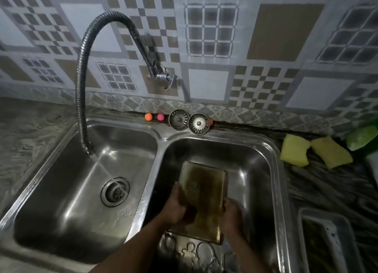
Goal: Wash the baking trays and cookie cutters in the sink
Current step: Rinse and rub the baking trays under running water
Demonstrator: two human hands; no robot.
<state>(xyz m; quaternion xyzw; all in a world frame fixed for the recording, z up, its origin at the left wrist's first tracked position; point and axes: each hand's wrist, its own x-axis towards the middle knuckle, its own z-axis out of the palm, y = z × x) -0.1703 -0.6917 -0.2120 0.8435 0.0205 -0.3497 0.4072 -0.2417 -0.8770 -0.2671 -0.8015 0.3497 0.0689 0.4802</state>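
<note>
Holding a dirty baking tray (204, 190) over the right bowl (255, 160) of the sink, two hands work together. The left hand (176, 205) grips the tray's left edge with curled fingers. The right hand (232, 212) grips the right edge the same way. The tray is brown and stained, and its far end tips down into the bowl.

Under the near end of the tray, cookie cutters (190, 250) lie at the bottom of the same bowl. One looks like a little man.

The left bowl (61, 201) has a round drain (115, 191) in it. A bendy tap hose (81, 78) hangs down from the wall into this bowl.

On the far rim of the sink stand two metal strainers (179, 119), side by side. Just left of them sit an orange ball (148, 116) and a pink ball (160, 117).

On the counter to the right lie two yellow sponges (294, 149), touching each other. Nearer, on the right, sits a second tray (327, 221), also dirty inside.
</note>
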